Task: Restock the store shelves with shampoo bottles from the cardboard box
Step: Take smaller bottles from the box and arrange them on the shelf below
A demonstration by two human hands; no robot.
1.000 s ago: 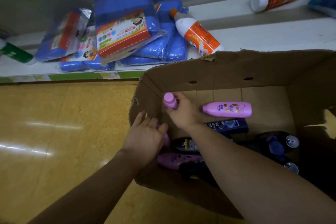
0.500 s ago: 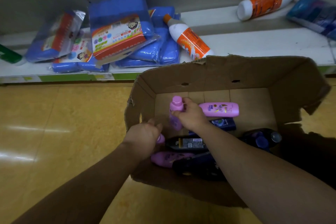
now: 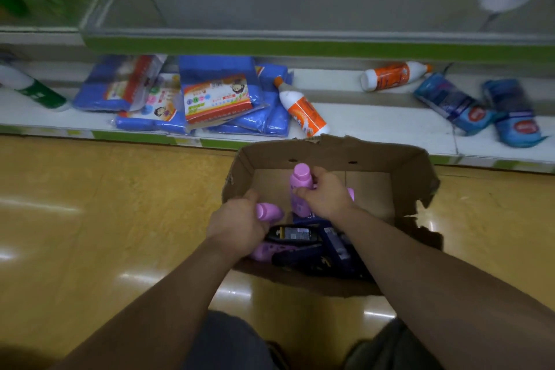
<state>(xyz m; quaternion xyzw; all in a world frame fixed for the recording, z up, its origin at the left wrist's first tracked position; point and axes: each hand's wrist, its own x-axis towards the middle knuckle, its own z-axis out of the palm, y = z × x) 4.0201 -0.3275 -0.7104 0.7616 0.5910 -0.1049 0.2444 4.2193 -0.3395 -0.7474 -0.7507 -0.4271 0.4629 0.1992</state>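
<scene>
since a second ago a pink bottle (image 3: pixel 301 182) has been stood upright and raised toward the rim of the box (image 3: pixel 330 150) by the right hand (image 3: pixel 322 195). a second pink bottle (image 3: pixel 268 212) has been taken up by the left hand (image 3: pixel 240 227), which then lay flat. two bottles are thus judged ready for the shelf (image 3: pixel 375 126). both forearms are reached down into the box, the backs of the hands turned upward. each grip is closed round its bottle. dark bottles (image 3: pixel 292 233) are left lying on the box bottom.
</scene>
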